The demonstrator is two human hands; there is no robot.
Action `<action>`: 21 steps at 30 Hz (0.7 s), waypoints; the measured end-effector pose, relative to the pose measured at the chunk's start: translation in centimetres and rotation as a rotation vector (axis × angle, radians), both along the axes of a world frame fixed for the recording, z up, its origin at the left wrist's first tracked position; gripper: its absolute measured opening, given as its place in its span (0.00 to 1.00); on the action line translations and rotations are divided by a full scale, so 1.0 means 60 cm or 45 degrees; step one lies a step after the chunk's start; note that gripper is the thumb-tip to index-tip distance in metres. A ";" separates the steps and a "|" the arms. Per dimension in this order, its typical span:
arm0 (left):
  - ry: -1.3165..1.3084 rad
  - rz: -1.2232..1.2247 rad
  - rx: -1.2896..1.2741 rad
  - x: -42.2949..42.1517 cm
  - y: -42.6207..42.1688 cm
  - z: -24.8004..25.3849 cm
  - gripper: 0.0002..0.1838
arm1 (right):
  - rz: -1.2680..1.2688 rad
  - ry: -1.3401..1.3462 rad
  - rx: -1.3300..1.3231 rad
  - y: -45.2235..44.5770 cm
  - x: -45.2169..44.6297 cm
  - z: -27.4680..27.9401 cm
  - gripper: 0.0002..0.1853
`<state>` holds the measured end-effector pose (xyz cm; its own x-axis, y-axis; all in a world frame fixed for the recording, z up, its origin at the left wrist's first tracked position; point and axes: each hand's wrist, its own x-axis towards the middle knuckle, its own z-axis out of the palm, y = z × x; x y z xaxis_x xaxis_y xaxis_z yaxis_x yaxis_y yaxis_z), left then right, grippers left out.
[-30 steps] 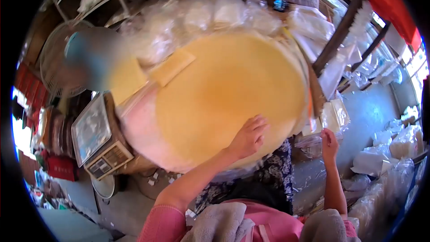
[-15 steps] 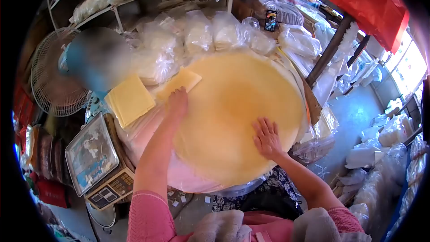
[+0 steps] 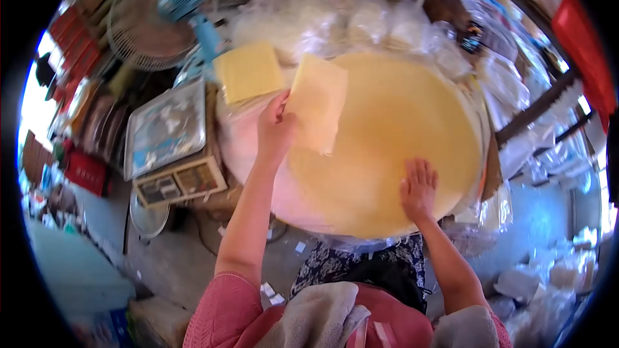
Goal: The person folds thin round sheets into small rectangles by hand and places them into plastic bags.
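Observation:
My left hand [image 3: 277, 130] grips the near left edge of a folded pale-yellow sheet [image 3: 320, 100], which is raised and tilted over the round pile. Flat on the right part of the large round yellow sheet [image 3: 387, 132] rests my right hand [image 3: 419, 188], its fingers stretched forward and nothing in them. The round sheet tops a wide pile with a whitish-pink edge showing at the left. Beyond my left hand, a square stack of folded yellow sheets [image 3: 249, 71] sits at the pile's far left.
A scale with a metal tray [image 3: 169, 127] stands left of the pile, with a blue fan [image 3: 184, 1] behind it. Clear plastic bags [image 3: 367, 19] line the far side. A dark post [image 3: 538, 108] slants at the right. Paper scraps [image 3: 274, 295] lie on the floor.
My left hand has lifted the folded sheet off the pile and drawn it closer, tilting it up. The view has turned left. My right hand stays flat on the round sheet.

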<state>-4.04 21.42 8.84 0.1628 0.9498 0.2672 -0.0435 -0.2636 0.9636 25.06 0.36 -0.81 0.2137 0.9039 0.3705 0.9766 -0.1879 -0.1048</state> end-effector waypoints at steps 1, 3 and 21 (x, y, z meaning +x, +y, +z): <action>-0.114 0.073 -0.107 -0.030 -0.017 -0.018 0.23 | 0.014 0.004 -0.013 0.001 -0.003 0.001 0.28; -0.360 0.167 -0.305 -0.098 -0.041 -0.081 0.23 | -0.007 0.002 -0.029 -0.002 -0.003 0.008 0.27; 1.201 0.416 0.616 -0.140 -0.030 -0.103 0.30 | -0.055 0.072 -0.015 -0.011 -0.005 0.008 0.28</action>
